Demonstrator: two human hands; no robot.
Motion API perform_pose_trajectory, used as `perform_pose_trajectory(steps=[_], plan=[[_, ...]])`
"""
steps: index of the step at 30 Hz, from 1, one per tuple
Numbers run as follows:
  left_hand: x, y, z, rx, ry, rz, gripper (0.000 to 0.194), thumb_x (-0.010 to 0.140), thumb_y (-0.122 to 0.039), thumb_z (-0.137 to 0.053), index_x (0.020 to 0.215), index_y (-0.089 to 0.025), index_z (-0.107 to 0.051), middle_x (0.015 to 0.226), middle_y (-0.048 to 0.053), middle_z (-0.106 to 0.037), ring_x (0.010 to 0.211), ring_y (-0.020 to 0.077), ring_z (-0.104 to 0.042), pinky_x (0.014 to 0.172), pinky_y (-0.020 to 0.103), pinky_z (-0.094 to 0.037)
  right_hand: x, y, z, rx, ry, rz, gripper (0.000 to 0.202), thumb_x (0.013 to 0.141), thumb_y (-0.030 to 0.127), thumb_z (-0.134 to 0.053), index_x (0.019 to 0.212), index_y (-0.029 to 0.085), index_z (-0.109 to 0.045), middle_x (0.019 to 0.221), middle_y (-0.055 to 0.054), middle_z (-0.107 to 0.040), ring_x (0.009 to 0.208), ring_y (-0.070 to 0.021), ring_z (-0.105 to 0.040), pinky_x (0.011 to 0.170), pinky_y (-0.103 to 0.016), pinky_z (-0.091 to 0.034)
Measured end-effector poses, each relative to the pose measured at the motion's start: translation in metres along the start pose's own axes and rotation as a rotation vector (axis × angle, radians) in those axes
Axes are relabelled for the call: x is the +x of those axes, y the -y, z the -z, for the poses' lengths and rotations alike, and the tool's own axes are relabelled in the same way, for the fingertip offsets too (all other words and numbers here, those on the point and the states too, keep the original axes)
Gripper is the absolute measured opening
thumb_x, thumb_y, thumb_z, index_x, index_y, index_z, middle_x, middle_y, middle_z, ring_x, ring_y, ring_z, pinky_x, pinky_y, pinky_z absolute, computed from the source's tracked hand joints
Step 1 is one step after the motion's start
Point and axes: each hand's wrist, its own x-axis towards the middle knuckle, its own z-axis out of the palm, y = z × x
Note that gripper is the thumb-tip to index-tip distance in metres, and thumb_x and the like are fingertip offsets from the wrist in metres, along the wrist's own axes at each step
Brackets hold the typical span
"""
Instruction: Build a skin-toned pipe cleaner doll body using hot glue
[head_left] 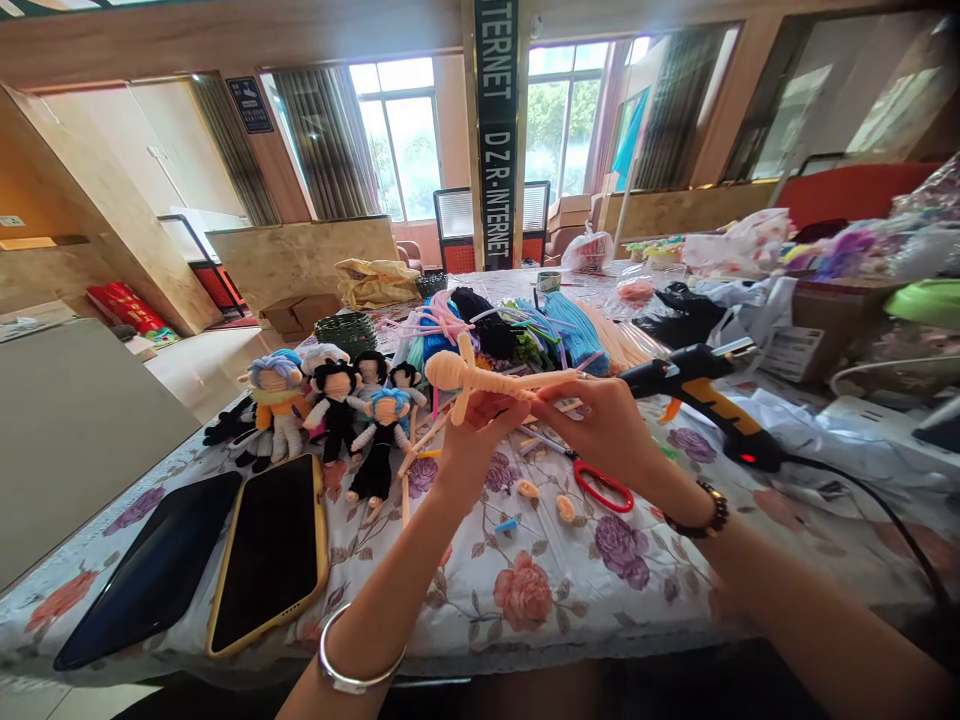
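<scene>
Reference: clock face centred on the held figure, 12 o'clock towards the windows.
Peach figure (484,378): over the middle of the flowered desk (420,600), held above the cloth, lying nearly sideways with its round head at 9 o'clock and its legs at 3.
Hands: close together, both clamped on the figure. Left hand (480,435) supports the body from below; right hand (604,430) pinches the legs near their ends.
Handling: judged light, soft and fuzzy outside, bendable inside; little risk of slipping. Legs and arms look thin and likely to kink under pressure.
Recommended hold: wrapped torso, just below the arms; light fingertips only on limbs.
Glue gun (694,385): at 3 o'clock, indicator glowing red; nozzle close to the right hand, a possible burn hazard.
Scissors (579,478): red-handled, 5 o'clock, below the right hand.
Finished-looking dolls (337,400): grouped at 9 o'clock.
Coloured stems (570,335): bundled at 1 o'clock.
Yellow-cased phone (270,560): 8 o'clock, screen dark.
</scene>
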Motion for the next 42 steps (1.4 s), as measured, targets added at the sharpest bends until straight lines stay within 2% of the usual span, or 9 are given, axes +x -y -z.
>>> perform_pose_trajectory(steps=[4,10,15,21,26,31,37,42], plan=[[-0.001,0.001,-0.001,-0.003,-0.025,-0.023,0.024,0.058,-0.02,-0.078,0.079,-0.018,-0.066,0.077,-0.001,-0.068,0.076,0.0119,-0.063,0.077,0.027,-0.049,-0.002,0.001,-0.003,-0.015,-0.039,0.044,0.011,0.076,0.023,-0.062,0.072,0.021,-0.072,0.074,-0.003,-0.072,0.07,-0.0188,-0.065,0.065,-0.03,-0.048],[-0.001,-0.001,0.001,-0.013,-0.042,-0.063,0.03,0.056,-0.02,-0.079,0.078,-0.019,-0.059,0.072,-0.006,-0.063,0.072,0.0086,-0.06,0.072,0.023,-0.047,0.0,0.002,-0.001,-0.048,0.056,0.064,0.013,0.08,0.023,-0.059,0.079,0.02,-0.072,0.083,-0.005,-0.072,0.078,-0.019,-0.064,0.071,-0.031,-0.048],[-0.003,-0.006,-0.001,0.107,-0.085,-0.13,0.029,0.054,-0.02,-0.08,0.071,-0.018,-0.056,0.065,-0.007,-0.057,0.064,0.0065,-0.055,0.066,0.021,-0.045,0.002,0.007,0.007,-0.06,0.154,0.113,0.015,0.082,0.022,-0.057,0.083,0.02,-0.072,0.087,-0.005,-0.072,0.087,-0.0198,-0.064,0.077,-0.032,-0.049],[-0.008,-0.007,-0.004,0.208,-0.166,-0.225,0.029,0.056,-0.021,-0.079,0.075,-0.019,-0.058,0.07,-0.003,-0.06,0.066,0.0117,-0.059,0.067,0.027,-0.048,0.003,0.009,0.023,-0.065,0.097,0.058,0.014,0.08,0.024,-0.059,0.081,0.023,-0.073,0.085,-0.002,-0.072,0.077,-0.0179,-0.066,0.069,-0.028,-0.05],[-0.011,-0.003,-0.004,0.261,-0.16,-0.364,0.026,0.056,-0.02,-0.08,0.072,-0.021,-0.059,0.075,-0.001,-0.06,0.071,0.0137,-0.06,0.069,0.028,-0.051,0.002,0.009,0.022,-0.042,0.207,0.025,0.017,0.083,0.027,-0.056,0.08,0.022,-0.072,0.081,-0.001,-0.072,0.064,-0.0136,-0.063,0.059,-0.024,-0.046],[-0.01,0.0,-0.001,0.303,-0.141,-0.35,0.031,0.05,-0.018,-0.082,0.068,-0.021,-0.056,0.075,-0.001,-0.061,0.07,0.0167,-0.062,0.067,0.031,-0.052,0.002,0.012,0.017,-0.034,0.256,-0.055,0.018,0.084,0.025,-0.054,0.079,0.02,-0.07,0.075,0.0,-0.071,0.058,-0.0115,-0.058,0.056,-0.023,-0.042],[-0.01,0.005,0.007,0.344,-0.083,-0.358,0.028,0.055,-0.017,-0.079,0.073,-0.023,-0.059,0.083,0.0,-0.064,0.077,0.0197,-0.064,0.073,0.036,-0.054,0.002,0.011,0.018,-0.056,0.28,-0.078,0.018,0.085,0.026,-0.053,0.078,0.018,-0.068,0.068,0.0,-0.068,0.054,-0.0105,-0.055,0.054,-0.023,-0.039],[-0.011,0.003,0.009,0.401,-0.09,-0.384,0.027,0.053,-0.019,-0.08,0.072,-0.023,-0.061,0.083,0.0,-0.065,0.076,0.0187,-0.065,0.073,0.034,-0.055,0.001,0.008,0.018,-0.108,0.323,-0.078,0.023,0.088,0.03,-0.048,0.079,0.018,-0.066,0.069,-0.001,-0.067,0.056,-0.0107,-0.053,0.054,-0.023,-0.037]])
